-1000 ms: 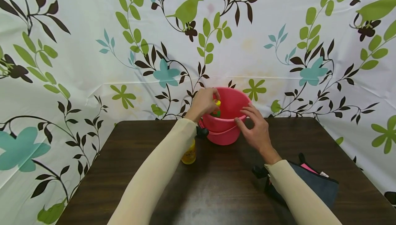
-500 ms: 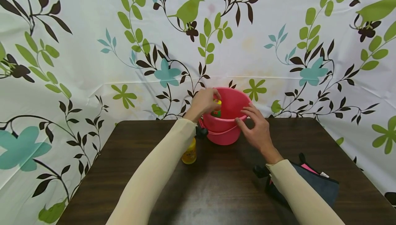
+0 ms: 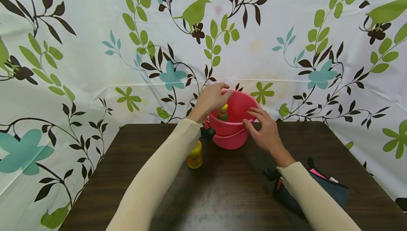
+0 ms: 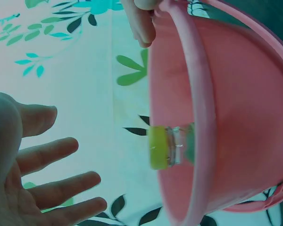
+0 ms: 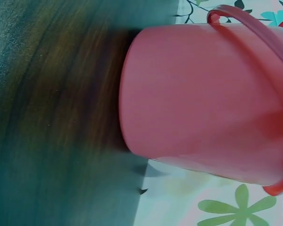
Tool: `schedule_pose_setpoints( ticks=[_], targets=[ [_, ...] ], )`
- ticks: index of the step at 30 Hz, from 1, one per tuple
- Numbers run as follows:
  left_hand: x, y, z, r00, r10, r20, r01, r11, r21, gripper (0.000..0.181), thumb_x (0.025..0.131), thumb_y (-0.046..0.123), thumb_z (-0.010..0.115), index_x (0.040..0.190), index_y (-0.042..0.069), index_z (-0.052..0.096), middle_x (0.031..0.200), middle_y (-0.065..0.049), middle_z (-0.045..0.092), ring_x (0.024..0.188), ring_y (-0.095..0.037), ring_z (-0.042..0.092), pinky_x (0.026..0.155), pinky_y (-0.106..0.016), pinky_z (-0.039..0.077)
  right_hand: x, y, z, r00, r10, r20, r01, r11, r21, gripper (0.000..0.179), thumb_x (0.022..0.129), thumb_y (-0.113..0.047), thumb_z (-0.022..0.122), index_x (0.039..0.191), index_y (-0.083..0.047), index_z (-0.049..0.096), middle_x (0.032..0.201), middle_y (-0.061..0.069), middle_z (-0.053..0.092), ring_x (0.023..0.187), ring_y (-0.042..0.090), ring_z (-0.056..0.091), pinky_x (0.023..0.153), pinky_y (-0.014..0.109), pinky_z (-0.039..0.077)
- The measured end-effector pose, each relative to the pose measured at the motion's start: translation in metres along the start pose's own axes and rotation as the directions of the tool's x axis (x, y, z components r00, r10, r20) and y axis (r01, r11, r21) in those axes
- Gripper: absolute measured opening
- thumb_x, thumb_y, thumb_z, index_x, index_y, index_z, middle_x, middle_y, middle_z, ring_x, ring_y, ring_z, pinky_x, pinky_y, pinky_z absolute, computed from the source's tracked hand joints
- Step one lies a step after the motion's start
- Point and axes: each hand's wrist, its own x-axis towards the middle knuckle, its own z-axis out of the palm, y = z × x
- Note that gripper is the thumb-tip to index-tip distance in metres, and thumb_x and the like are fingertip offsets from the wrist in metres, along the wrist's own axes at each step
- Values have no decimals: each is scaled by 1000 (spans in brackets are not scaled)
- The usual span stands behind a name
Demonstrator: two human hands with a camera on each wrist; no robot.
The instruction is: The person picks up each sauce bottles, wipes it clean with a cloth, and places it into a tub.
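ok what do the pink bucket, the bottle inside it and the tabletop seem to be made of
Pink bucket: probably plastic; its wall is smooth with a soft sheen.
Bottle: clear plastic or glass, I can't tell which; the neck is see-through with bright glints.
Tabletop: wood or wood-look laminate; dark brown grain streaks under a low shine.

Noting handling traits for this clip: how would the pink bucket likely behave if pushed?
The pink bucket is probably light for its size, being hollow and plastic-looking. It seems fairly stiff, with a smooth, even rim. Wider there than at its base, it might tip.
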Motion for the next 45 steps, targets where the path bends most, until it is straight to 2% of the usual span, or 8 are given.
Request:
schedule_pose_setpoints(
  ticks=[8,14,19,25,28,34,40,45],
  targets=[
    [-31,-7,-9,995,83,-57,-71,981,181,61,105,47,57,160,24,48,169,-11,42,156,-34,40,124,-58,40,0,-8,-7,987,-150,61,157,981,-116,55,92,-26,79,140,-3,65,157,19,55,151,43,45,112,65,49],
    [-58,-13,-10,988,109,-114,-84,975,206,66,101,48,62,161,25,47,175,-15,29,160,-38,31,128,-61,31,-10,-12,-16,959,-280,53,284,945,-162,59,86,-24,84,139,-4,67,156,20,56,151,46,44,113,69,46],
    [-74,-16,-4,980,145,-137,-111,967,229,71,99,48,64,163,27,42,177,-15,23,161,-42,26,129,-63,28,-19,-15,-22,946,-318,60,323,923,-206,69,82,-28,86,144,-8,64,161,19,51,153,46,41,112,73,44],
    [-94,-25,6,974,162,-155,-117,957,267,76,98,47,68,165,27,40,177,-16,19,162,-45,22,129,-66,25,-31,-23,-25,927,-356,121,375,893,-250,79,81,-38,85,151,-15,59,167,18,44,156,47,37,117,80,32],
    [-105,-35,13,972,162,-168,-115,959,260,74,98,47,68,164,27,41,177,-17,21,162,-46,21,128,-68,25,-40,-28,-27,916,-371,151,399,883,-248,77,88,-50,78,155,-18,55,170,17,40,158,46,34,117,81,29],
    [-127,-65,32,950,190,-248,-129,962,240,66,97,40,71,158,25,51,172,-20,32,160,-47,28,124,-70,31,-64,-33,-28,897,-376,233,430,866,-257,81,99,-77,42,159,-24,50,174,13,32,161,44,27,118,83,25],
    [-140,-95,46,920,197,-338,-137,972,192,58,96,32,75,151,23,58,164,-20,47,149,-45,48,118,-66,43,-88,-31,-22,881,-366,298,446,854,-269,78,98,-74,51,161,-29,47,173,15,33,162,42,25,123,78,22],
    [-149,-109,57,917,138,-374,-129,990,49,54,96,24,76,148,20,61,147,-15,63,132,-37,64,106,-57,56,-104,-35,-11,861,-353,366,459,849,-262,80,95,-68,65,163,-33,42,176,9,28,164,38,23,126,73,22]
  ],
)
